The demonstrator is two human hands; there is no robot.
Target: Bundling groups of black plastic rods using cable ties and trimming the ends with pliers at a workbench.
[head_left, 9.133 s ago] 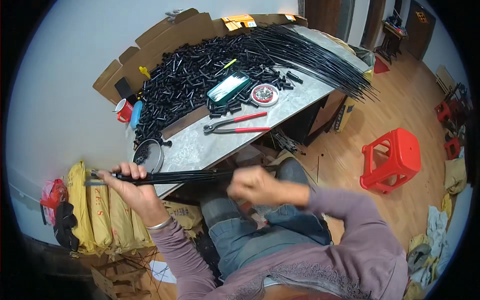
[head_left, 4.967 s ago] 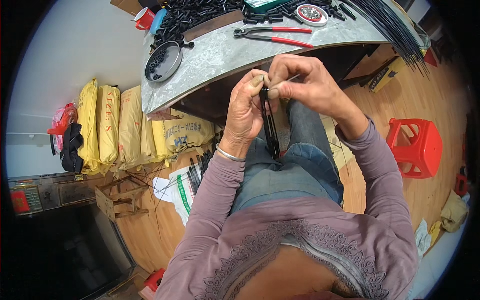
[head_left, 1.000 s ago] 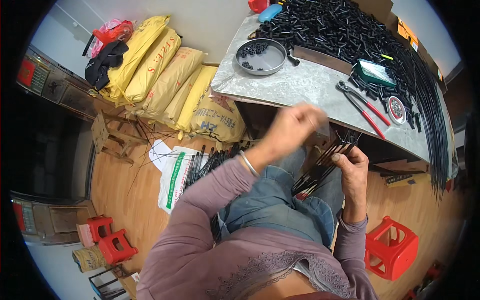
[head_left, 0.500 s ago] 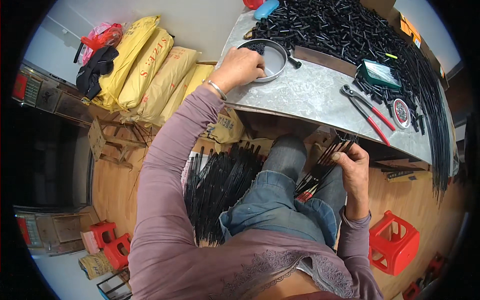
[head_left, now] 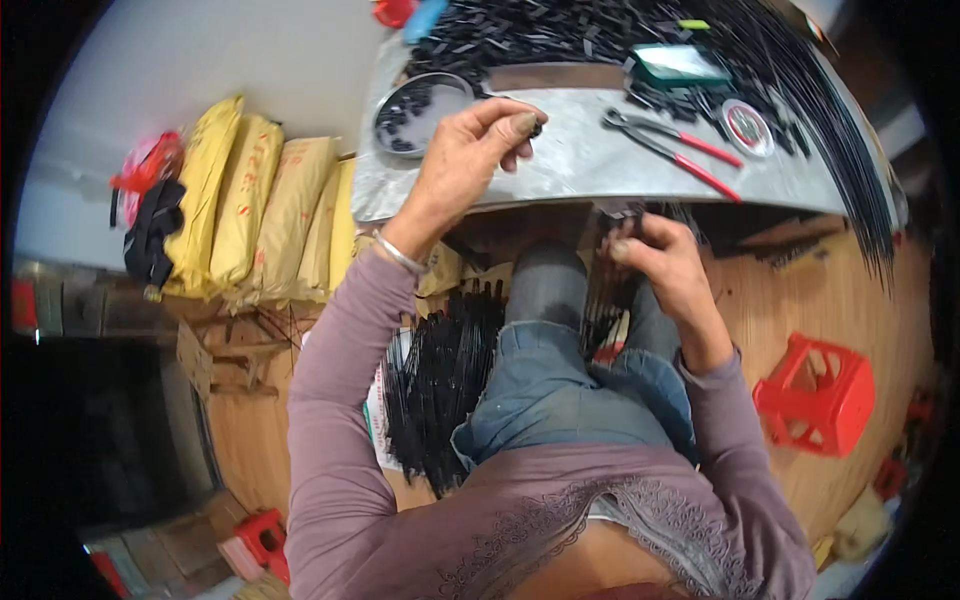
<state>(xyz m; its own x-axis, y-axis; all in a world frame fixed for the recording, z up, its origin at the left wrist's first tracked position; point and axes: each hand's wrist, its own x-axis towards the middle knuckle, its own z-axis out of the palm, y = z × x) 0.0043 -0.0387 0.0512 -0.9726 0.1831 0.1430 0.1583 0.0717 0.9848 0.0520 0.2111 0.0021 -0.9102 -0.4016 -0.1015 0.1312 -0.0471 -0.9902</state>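
My left hand (head_left: 465, 160) is raised over the table's front edge, thumb and fingers pinched on a small black part (head_left: 537, 128) whose exact kind is too small to tell. Just behind its wrist sits a round shallow dish (head_left: 383, 125) with small black pieces in it. Below the table edge, above my knees, my right hand (head_left: 672, 270) is closed on a bundle of thin black rods (head_left: 603, 285), partly blurred. Another large heap of black rods (head_left: 440, 370) leans beside my left leg.
On the grey table (head_left: 560, 160) lie red-handled pliers (head_left: 680, 155), a round tub of small metal bits (head_left: 747, 128), a green box (head_left: 680, 66) and a pile of black tubes (head_left: 560, 30). Yellow sacks (head_left: 245, 200) stand left; a red stool (head_left: 815, 395) stands right.
My left hand has left the dish and moved right, now with a small black part in its fingertips. My right hand still holds the rods. The whole view has shifted.
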